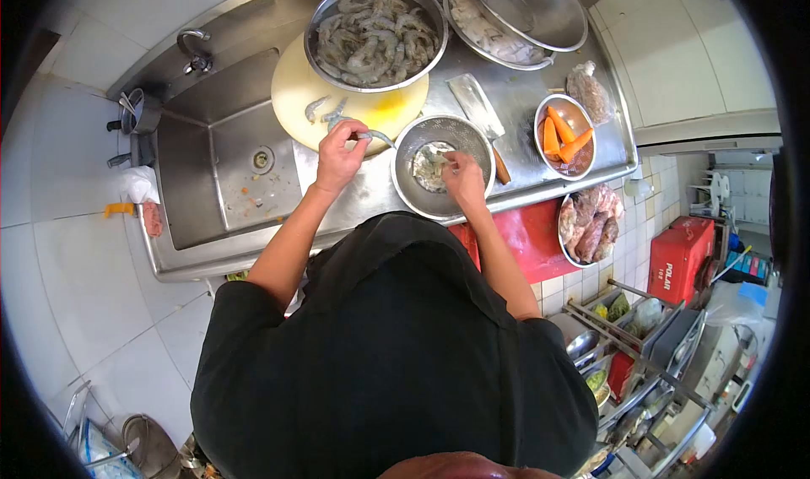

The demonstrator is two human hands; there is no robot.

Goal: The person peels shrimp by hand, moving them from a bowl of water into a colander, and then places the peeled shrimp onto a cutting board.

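Observation:
A grey shrimp (377, 136) is pinched in my left hand (342, 156), over the front edge of the round cutting board (291, 91). My right hand (462, 178) is closed over the metal strainer bowl (405, 194); what its fingers hold, if anything, is too small to make out. Pale pieces (429, 165) lie at the bottom of the strainer. Several whole shrimp (375, 40) fill a large steel bowl (314, 55) at the back of the board. A few loose shrimp (315, 108) rest on the board left of my left hand.
A cleaver (475, 104) lies right of the strainer. Beyond it stand a bowl of carrots (566, 139), a bowl of pale seafood (489, 32) under a tilted steel bowl (536, 6), and a bowl of meat (591, 224). The sink (224, 154) is at the left.

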